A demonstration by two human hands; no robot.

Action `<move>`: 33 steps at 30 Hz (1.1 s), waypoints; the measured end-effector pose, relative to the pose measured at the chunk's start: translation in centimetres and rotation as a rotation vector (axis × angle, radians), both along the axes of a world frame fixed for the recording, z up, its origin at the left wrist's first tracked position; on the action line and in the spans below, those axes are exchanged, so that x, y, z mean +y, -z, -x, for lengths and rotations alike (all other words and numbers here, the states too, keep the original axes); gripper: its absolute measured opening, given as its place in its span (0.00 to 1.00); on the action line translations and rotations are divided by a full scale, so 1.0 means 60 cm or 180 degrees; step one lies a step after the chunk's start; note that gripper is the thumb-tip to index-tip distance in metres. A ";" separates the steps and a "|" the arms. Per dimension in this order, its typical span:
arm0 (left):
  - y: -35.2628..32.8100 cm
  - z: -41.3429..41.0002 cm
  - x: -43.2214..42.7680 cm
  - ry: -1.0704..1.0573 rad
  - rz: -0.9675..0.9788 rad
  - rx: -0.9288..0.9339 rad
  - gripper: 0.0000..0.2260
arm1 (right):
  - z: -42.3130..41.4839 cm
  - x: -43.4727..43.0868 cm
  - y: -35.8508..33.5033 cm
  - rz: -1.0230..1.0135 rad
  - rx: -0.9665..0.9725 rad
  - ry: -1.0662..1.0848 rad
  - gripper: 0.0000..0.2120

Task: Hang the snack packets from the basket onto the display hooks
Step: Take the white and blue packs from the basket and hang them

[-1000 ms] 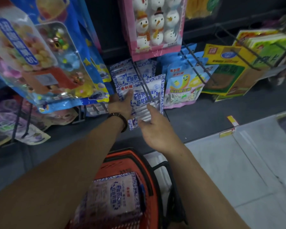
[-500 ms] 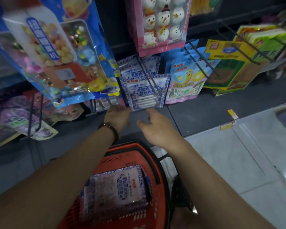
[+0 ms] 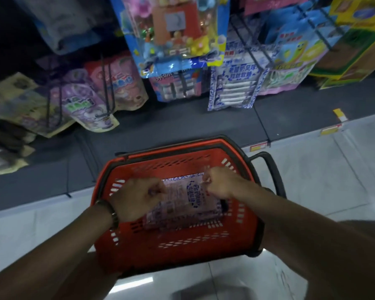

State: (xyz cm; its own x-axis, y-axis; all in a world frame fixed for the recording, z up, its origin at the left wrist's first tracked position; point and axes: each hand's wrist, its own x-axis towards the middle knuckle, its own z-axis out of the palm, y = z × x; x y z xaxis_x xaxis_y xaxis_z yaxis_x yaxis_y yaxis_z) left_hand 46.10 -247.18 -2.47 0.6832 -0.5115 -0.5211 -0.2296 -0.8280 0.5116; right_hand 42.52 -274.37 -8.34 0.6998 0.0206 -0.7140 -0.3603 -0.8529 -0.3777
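- Display rack fills the top of the view; mixed snack bags hang on display hooks [image 3: 250,53] above a dark shelf base [image 3: 182,120].
- One blue-and-white hung packet [image 3: 236,87] is on a hook right of centre, between a blue bag and a pink-edged one.
- Pale tiled floor [image 3: 323,180] lies below and right of the rack.
- Orange basket [image 3: 171,252] sits on the floor just in front of the shelf base, with its black handle [image 3: 273,169] folded out to the right.
- A stack of blue-and-white packets lies flat in the basket; the top packet [image 3: 188,193] is between the two hands.
- Left hand [image 3: 139,198] is over the basket, fingers curled in against the top packet's left edge. Blur, so I cannot tell if it really grips.
- Right hand [image 3: 221,182] has its fingers bunched and pinches the top packet's upper right corner, where the clear film is lifted a little.
- Dark wristband [image 3: 110,211] on the left wrist.
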 end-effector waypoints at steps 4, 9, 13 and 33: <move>0.051 0.006 0.047 0.0096 -0.0237 0.0122 0.03 | 0.035 0.025 0.094 0.0067 0.0546 0.0430 0.21; 0.076 -0.009 0.039 0.0621 -0.0662 0.0520 0.10 | 0.071 0.047 0.184 -0.0033 0.0919 0.0927 0.27; 0.089 -0.017 0.014 0.0804 -0.0819 0.0802 0.14 | 0.079 0.054 0.223 -0.0176 0.0923 0.1302 0.27; 0.078 -0.041 0.016 0.0409 -0.0996 0.0739 0.13 | 0.089 0.058 0.208 -0.0726 0.0306 0.2738 0.18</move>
State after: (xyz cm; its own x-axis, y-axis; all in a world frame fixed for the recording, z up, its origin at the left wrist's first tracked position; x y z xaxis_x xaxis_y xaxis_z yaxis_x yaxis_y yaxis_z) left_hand 48.58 -246.24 -7.17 0.4700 -0.3771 -0.7981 -0.2492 -0.9241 0.2899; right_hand 37.16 -270.87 -20.80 0.4761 -0.3350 -0.8131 -0.8794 -0.1809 -0.4403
